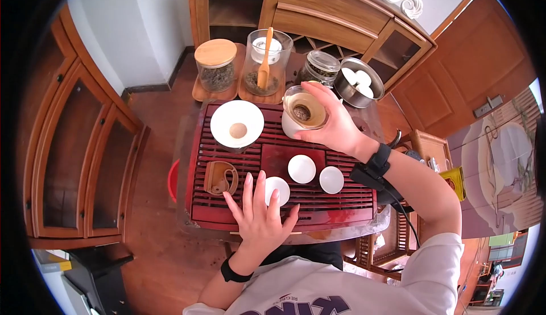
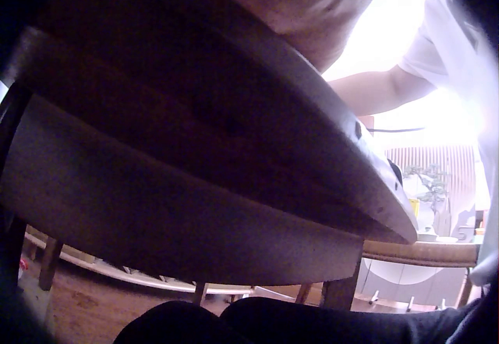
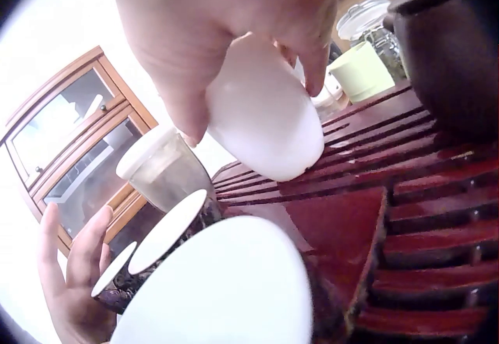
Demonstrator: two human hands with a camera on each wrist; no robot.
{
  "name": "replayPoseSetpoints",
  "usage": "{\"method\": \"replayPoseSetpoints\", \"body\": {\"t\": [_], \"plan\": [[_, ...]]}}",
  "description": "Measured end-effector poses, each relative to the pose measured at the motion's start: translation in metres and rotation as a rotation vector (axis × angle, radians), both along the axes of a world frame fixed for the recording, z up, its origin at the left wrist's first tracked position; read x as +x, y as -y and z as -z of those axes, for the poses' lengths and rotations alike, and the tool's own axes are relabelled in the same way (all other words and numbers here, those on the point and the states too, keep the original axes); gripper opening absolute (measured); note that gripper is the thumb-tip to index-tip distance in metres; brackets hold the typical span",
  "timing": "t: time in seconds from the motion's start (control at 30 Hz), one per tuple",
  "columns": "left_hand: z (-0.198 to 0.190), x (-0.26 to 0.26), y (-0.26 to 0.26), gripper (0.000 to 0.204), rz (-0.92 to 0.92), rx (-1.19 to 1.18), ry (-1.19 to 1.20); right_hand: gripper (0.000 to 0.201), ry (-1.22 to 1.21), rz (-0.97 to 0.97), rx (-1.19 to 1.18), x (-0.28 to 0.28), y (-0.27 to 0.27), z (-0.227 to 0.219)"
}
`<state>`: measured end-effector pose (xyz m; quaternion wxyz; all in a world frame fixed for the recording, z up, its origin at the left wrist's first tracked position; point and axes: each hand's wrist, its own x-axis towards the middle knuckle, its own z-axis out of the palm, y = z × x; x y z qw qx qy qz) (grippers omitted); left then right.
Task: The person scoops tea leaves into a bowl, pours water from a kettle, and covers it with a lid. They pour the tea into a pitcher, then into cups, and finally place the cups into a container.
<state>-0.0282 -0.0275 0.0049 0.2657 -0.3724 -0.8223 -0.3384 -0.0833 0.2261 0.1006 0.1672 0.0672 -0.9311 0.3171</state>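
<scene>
My right hand [image 1: 335,123] grips a white tea bowl [image 1: 289,126] by its rim, thumb on one side and fingers on the other. Its inside looks tan, with something dark at the bottom. In the right wrist view the tea bowl [image 3: 265,118] is tilted over the tray. My left hand [image 1: 261,218] has its fingers spread above the tray's front edge, and they overlap a small white cup [image 1: 278,187] in the head view. Two more white cups [image 1: 301,169] stand close by. A wide white-rimmed vessel [image 1: 236,113] with a tan disc in its centre sits at the tray's back left.
The slatted red tea tray [image 1: 341,208] carries a brown holder [image 1: 219,178] at left. Behind it stand a wooden-lidded jar [image 1: 216,67], a glass [image 1: 273,59] with a wooden scoop [image 1: 263,73], a clip-top jar [image 1: 320,67] and a metal pot [image 1: 358,98] with white cups.
</scene>
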Motion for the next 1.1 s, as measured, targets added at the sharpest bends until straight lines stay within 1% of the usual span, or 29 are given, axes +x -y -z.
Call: {"method": "replayPoseSetpoints", "body": {"t": [0.03, 0.1, 0.13, 0.2, 0.23, 0.3, 0.4, 0.43, 0.5, 0.53, 0.6, 0.73, 0.8, 1.03, 1.1], "plan": [[0.000, 0.000, 0.000, 0.097, 0.003, 0.006, -0.002, 0.100, 0.001, -0.001, 0.000, 0.001, -0.001, 0.002], [0.000, 0.001, 0.000, 0.097, 0.001, 0.006, -0.004, 0.100, 0.130, -0.009, -0.179, 0.002, -0.002, 0.005], [0.000, 0.001, 0.000, 0.096, 0.000, 0.007, -0.006, 0.100, 0.130, -0.010, -0.179, 0.002, -0.002, 0.006], [-0.001, 0.000, 0.000, 0.096, -0.001, 0.010, -0.007, 0.103, 0.177, -0.017, -0.292, 0.001, -0.001, 0.008], [-0.001, 0.000, 0.000, 0.096, 0.000, 0.012, -0.008, 0.103, 0.178, -0.019, -0.292, 0.000, -0.001, 0.010], [-0.001, 0.001, 0.000, 0.096, -0.002, 0.010, -0.007, 0.106, 0.044, -0.023, -0.216, 0.000, -0.003, 0.013], [-0.001, 0.001, 0.000, 0.095, -0.003, 0.005, -0.006, 0.111, -0.017, -0.037, -0.200, -0.002, -0.003, 0.010], [-0.001, 0.001, 0.000, 0.094, -0.004, 0.003, -0.006, 0.111, -0.018, -0.035, -0.200, -0.002, -0.002, 0.008], [-0.003, 0.001, 0.000, 0.093, -0.001, -0.003, -0.003, 0.114, 0.106, -0.056, -0.263, -0.002, 0.000, 0.004], [-0.003, 0.001, 0.001, 0.093, -0.002, -0.009, 0.002, 0.114, 0.106, -0.053, -0.263, -0.001, 0.000, 0.004], [-0.003, 0.001, 0.000, 0.092, -0.002, -0.011, -0.001, 0.111, 0.194, 0.013, -0.308, -0.001, -0.001, 0.003], [-0.002, 0.001, 0.000, 0.092, -0.006, -0.015, -0.003, 0.103, 0.249, 0.005, -0.360, -0.001, 0.001, 0.001], [-0.002, 0.001, 0.000, 0.091, -0.006, -0.013, -0.004, 0.094, 0.230, 0.021, -0.333, 0.000, 0.004, -0.001], [-0.001, 0.001, 0.000, 0.091, -0.004, -0.012, 0.003, 0.088, 0.228, 0.019, -0.323, -0.001, 0.010, -0.007], [-0.001, 0.001, 0.001, 0.091, -0.007, -0.013, 0.006, 0.086, 0.192, 0.017, -0.209, 0.000, 0.010, -0.014]]}}
